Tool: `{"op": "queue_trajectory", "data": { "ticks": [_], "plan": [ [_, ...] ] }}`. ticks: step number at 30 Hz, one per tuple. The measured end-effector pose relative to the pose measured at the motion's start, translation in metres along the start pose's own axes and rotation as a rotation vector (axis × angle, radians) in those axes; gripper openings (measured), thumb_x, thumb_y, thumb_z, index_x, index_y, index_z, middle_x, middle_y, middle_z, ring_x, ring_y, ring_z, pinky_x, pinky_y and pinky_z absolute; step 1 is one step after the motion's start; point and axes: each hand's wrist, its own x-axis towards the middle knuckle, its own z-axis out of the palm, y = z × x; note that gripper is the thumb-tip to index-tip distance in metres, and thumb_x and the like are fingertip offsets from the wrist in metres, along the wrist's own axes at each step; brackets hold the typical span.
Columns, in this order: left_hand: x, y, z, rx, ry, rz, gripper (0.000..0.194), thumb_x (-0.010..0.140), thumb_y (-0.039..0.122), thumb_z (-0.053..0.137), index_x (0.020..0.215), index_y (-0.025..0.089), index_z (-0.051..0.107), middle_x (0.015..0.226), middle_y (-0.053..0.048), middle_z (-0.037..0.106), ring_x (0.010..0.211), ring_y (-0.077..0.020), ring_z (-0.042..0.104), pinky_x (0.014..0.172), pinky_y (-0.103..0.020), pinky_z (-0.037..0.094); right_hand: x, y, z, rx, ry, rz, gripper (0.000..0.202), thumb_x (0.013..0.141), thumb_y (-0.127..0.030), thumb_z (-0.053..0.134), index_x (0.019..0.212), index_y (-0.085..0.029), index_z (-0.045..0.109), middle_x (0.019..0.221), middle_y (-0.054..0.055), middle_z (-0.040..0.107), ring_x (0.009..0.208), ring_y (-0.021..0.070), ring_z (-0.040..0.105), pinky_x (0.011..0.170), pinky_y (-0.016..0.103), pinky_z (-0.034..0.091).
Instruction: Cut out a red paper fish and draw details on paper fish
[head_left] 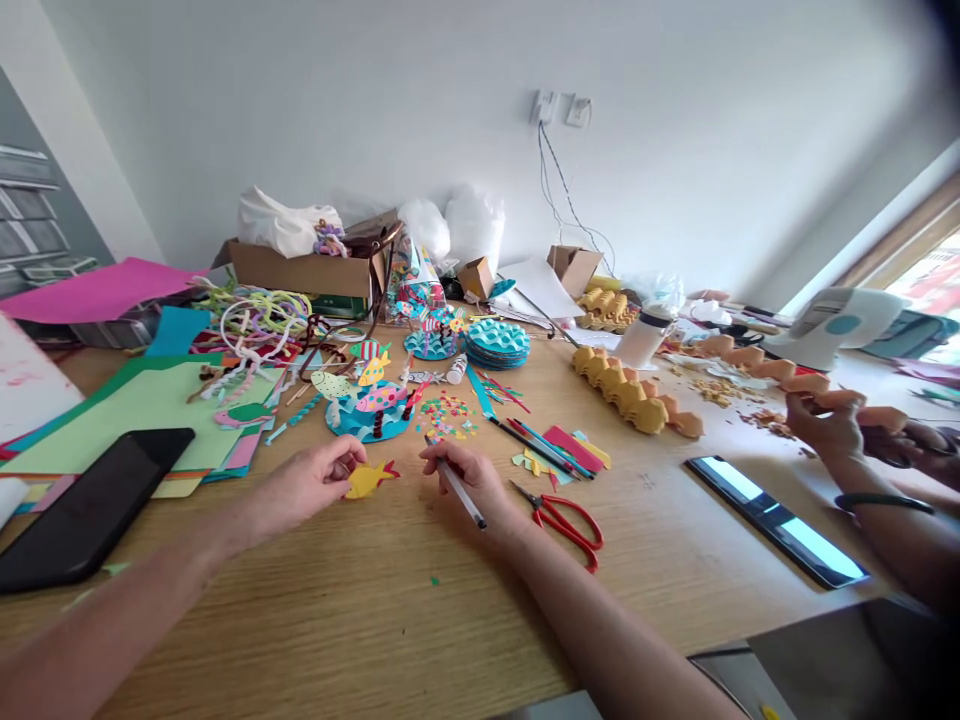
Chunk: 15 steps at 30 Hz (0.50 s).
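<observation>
Between the fingers of my left hand [334, 470] is a yellow paper fish [365, 482] with a red tail. My right hand [471, 485] grips a pen [459, 488] with a clear barrel, its tip pointing away from me near the fish. Just beyond both hands stands a blue round base [382, 424] carrying several paper fish on twisted stems. Small coloured paper bits [448, 412] lie behind my right hand. Red-handled scissors [568, 525] rest beside my right wrist.
On the left lie a black phone [97, 505] and green paper sheets [142, 425]. Stacked blue discs [496, 343], pencils [541, 447] and egg-carton strips [619, 390] stand farther back. At right, another person's hands [829, 425] hold an orange carton strip near a second phone [776, 522].
</observation>
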Motion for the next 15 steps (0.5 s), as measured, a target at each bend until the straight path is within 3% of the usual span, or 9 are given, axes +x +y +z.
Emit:
{"op": "queue_trajectory", "data": {
  "ticks": [10, 15],
  "plan": [
    [-0.006, 0.004, 0.017, 0.179, -0.067, 0.021, 0.021, 0.077, 0.030, 0.048, 0.095, 0.024, 0.057, 0.087, 0.000, 0.069, 0.079, -0.0188, 0.065, 0.070, -0.029, 0.051, -0.005, -0.012, -0.004, -0.182, -0.003, -0.064, 0.031, 0.083, -0.006, 0.044, 0.101, -0.016, 0.067, 0.085, 0.004, 0.069, 0.074, 0.0126, 0.061, 0.071, 0.023, 0.046],
    [-0.012, 0.012, 0.025, 0.308, -0.049, 0.077, 0.027, 0.076, 0.019, 0.047, 0.098, 0.024, 0.061, 0.091, -0.002, 0.070, 0.078, -0.0190, 0.065, 0.070, -0.029, 0.050, -0.008, -0.021, -0.008, -0.097, -0.107, -0.115, 0.035, 0.086, -0.008, 0.040, 0.106, -0.016, 0.068, 0.092, 0.007, 0.069, 0.074, 0.0135, 0.061, 0.071, 0.025, 0.048]
  ]
}}
